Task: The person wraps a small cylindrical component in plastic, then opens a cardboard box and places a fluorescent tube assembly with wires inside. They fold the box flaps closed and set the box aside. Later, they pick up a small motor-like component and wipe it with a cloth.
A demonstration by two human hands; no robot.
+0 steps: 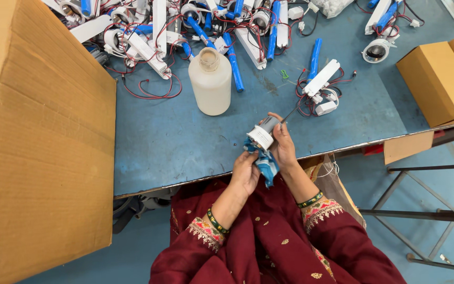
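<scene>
Right hand (284,144): grip closed around small grey-and-white cylindrical part (263,133), held above near edge of blue desk (174,142). Left hand (245,172): grip pinching blue cloth (265,164), cloth touching underside of part. Landmark: white plastic bottle (210,80), upright on desk; part just below-right of bottle. Heap of wired white-and-blue components (195,26) behind bottle. Large cardboard box (38,137) left of bottle.

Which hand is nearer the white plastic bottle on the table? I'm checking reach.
Left. The left hand sits below the white plastic bottle, slightly to its right; the right hand, gripping the small cylindrical part, is further right.
</scene>
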